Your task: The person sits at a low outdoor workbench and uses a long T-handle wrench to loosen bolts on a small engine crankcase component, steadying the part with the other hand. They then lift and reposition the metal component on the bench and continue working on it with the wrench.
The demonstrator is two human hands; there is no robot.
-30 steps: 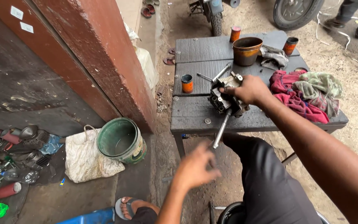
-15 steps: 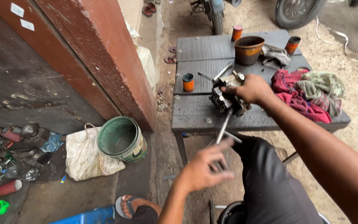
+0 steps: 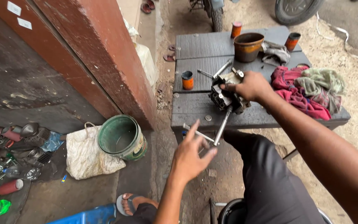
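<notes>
A dark metal engine part (image 3: 224, 99) sits at the front edge of the grey wooden table (image 3: 195, 108). My right hand (image 3: 250, 85) grips its top and holds it in place. A T-handle wrench (image 3: 221, 126) sticks out of the part and slopes down past the table edge, with its crossbar low at the left. Just below that crossbar is my left hand (image 3: 190, 157), its fingers spread and the fingertips at or touching the bar; it holds nothing. Two loose metal rods (image 3: 222, 68) lie behind the part.
Small orange cans (image 3: 187, 80), a brown bowl (image 3: 248, 46), a grey cloth (image 3: 276, 53) and red and green rags (image 3: 307, 89) share the table. A red-brown pillar (image 3: 100, 54), a green bucket (image 3: 121, 137), a white bag (image 3: 83, 154) and scrap parts (image 3: 9, 145) stand left. Tyres (image 3: 297, 8) are behind.
My left hand has risen up and to the right, from below the table to the wrench's crossbar. My right hand has stayed on the engine part.
</notes>
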